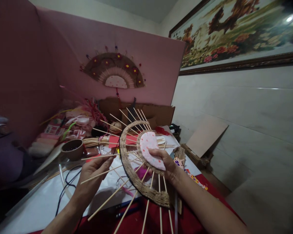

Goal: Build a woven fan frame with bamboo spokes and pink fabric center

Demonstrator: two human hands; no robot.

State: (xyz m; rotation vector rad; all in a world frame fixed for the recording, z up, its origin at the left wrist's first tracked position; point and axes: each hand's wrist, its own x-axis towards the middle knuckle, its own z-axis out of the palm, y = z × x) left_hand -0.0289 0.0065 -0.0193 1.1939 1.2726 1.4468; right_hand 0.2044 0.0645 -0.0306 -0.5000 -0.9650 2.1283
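My right hand (164, 162) grips a half-made fan by its white half-round centre (150, 149) with red dots, thumb on the front. Thin wooden sticks spread out from the centre like rays. A woven band of brown twine (127, 162) crosses the sticks, with a black line along its outer edge. My left hand (97, 170) is at the fan's left side among the stick ends, thumb and fingers pinched together. A thin black cord (118, 146) runs from these fingertips towards the band. More black cord (65, 180) trails over the table below the left wrist.
A brown bowl (73, 149), a bundle of sticks (92, 142), a ball of twine (116, 127) and heaped pink fabric (75, 118) lie around the white-and-red table. A finished fan (112, 66) hangs on the pink panel. Cardboard (207, 135) leans at the right wall.
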